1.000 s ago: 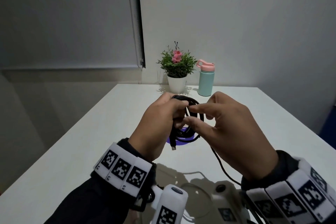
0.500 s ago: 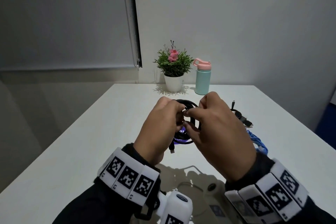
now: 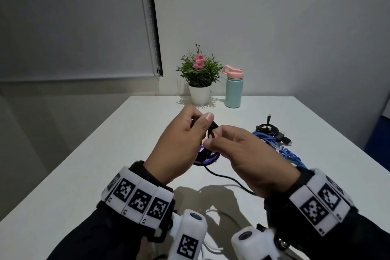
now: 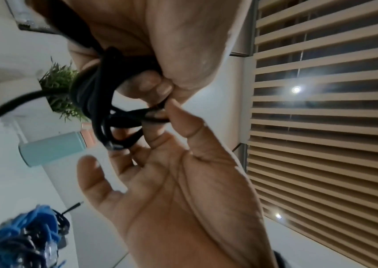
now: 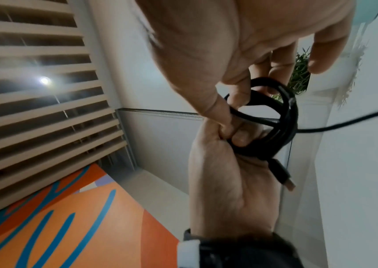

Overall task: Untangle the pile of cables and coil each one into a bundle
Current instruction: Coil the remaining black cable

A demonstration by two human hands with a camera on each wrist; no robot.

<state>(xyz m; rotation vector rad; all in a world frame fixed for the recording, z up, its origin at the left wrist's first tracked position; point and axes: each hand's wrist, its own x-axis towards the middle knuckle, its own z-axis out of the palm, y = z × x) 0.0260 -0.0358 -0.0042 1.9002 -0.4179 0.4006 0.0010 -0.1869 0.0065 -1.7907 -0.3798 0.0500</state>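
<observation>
Black cable coil (image 3: 211,131) held between both hands.

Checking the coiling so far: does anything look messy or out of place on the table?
Only the blue cable and a second black cable lie in a loose heap, tangled together. Both hands hold the black coil.
</observation>
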